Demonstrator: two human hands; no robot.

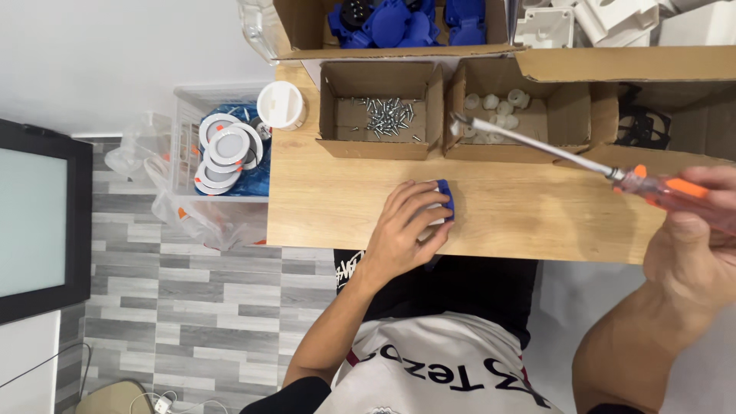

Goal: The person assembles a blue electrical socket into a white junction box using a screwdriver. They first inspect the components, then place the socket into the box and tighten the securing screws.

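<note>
My left hand (405,230) lies over a small blue and white plastic part (445,201) on the wooden table (521,215), fingers curled around it. My right hand (694,238) grips the orange and clear handle of a screwdriver (537,144). Its long metal shaft slants up and left, with the tip above the box of white plastic pieces (498,107). The screwdriver is well clear of the blue part.
A cardboard box of screws (379,115) stands beside the box of white pieces. Behind them is a box of blue plastic parts (399,23). A white cup (281,104) sits at the table's left corner. A clear bin of round white lamps (226,149) stands on the floor.
</note>
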